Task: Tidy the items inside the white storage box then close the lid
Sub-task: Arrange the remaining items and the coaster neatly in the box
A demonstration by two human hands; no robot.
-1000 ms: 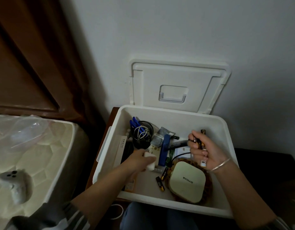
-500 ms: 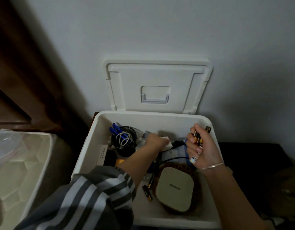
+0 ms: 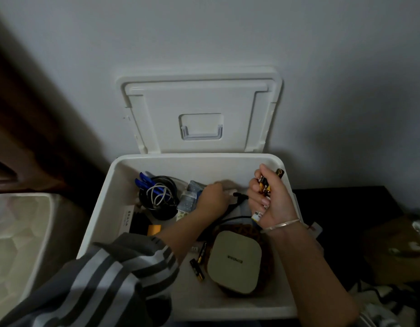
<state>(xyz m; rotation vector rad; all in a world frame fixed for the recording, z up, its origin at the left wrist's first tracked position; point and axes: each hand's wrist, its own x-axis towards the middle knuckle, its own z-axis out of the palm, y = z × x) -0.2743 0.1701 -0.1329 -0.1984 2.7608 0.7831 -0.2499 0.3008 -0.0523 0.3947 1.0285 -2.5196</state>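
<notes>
The white storage box (image 3: 98,223) stands with its lid (image 3: 199,102) propped against the wall. My left hand (image 3: 212,197) reaches to the back middle of the box and holds a small white block (image 3: 229,188), which is blurred. My right hand (image 3: 269,204) hovers over the box's right side and grips several black-and-gold batteries (image 3: 265,186). Inside lie a black cup (image 3: 157,201) with blue pens and a white cable, a silver packet (image 3: 189,199), a cream square device (image 3: 235,260) and two loose batteries (image 3: 197,269).
A black cable (image 3: 228,214) runs under my left hand. An orange item (image 3: 154,230) and a long white carton (image 3: 127,219) sit at the box's left. A cream tub (image 3: 20,232) stands to the left, a brown cardboard box (image 3: 390,246) to the right.
My left hand has carried the white block from the middle of the box to its back wall. The right hand has stayed put, still gripping the batteries. The view has shifted right.
</notes>
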